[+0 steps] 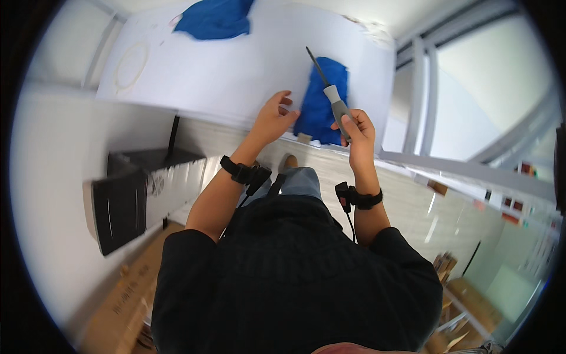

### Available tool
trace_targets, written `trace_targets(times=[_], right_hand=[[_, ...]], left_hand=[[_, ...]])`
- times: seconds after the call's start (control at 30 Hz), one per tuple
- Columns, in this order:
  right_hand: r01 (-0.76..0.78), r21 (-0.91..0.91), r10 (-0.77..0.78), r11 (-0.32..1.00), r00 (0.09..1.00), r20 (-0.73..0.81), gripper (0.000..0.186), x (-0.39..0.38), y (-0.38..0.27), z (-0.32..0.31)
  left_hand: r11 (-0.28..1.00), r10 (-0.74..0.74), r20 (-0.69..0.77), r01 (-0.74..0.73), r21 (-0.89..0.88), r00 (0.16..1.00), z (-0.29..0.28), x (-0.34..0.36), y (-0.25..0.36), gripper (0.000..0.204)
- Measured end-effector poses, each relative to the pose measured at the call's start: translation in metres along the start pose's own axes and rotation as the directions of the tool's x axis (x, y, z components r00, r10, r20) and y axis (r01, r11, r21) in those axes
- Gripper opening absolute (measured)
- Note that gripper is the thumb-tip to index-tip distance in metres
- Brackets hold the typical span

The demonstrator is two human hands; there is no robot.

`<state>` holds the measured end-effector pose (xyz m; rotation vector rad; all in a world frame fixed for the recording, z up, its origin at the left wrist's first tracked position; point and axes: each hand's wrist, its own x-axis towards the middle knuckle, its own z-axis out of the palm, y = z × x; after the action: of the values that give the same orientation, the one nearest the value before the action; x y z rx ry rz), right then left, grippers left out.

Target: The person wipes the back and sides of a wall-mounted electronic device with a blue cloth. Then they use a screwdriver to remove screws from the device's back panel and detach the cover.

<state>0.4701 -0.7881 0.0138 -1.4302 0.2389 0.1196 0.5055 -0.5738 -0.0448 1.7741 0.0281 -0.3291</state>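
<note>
The right hand (361, 127) grips a screwdriver (337, 106); a blue cloth (316, 109) lies beneath it. The left hand (275, 120), loosely spread, is near the cloth.

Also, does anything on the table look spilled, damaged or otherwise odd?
The faint yellowish ring at the left of the white table looks odd against the plain surface; stain or loop, I cannot tell.

One head-worn fisheye looks down past the torso (306, 277) toward the table (236, 68).
</note>
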Motion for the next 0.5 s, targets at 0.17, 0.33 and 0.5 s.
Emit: trace_targets(times=[0.17, 0.33, 0.5], right_hand=[[-0.132, 0.100, 0.099, 0.986, 0.954, 0.284, 0.021, -0.006, 0.007, 0.073], [-0.213, -0.019, 0.186, 0.977, 0.801, 0.569, 0.025, -0.037, 0.031, 0.169], [-0.258, -0.212, 0.329, 0.943, 0.613, 0.718, 0.025, -0.113, 0.061, 0.275]], left_hand=[[0.951, -0.114, -0.065, 0.090, -0.297, 0.991, -0.066, -0.087, -0.009, 0.040], [0.795, -0.225, -0.359, -0.042, -0.606, 0.906, -0.148, -0.188, -0.018, 0.040], [0.687, -0.249, -0.607, -0.304, -0.660, 0.755, -0.219, -0.290, -0.056, 0.037]])
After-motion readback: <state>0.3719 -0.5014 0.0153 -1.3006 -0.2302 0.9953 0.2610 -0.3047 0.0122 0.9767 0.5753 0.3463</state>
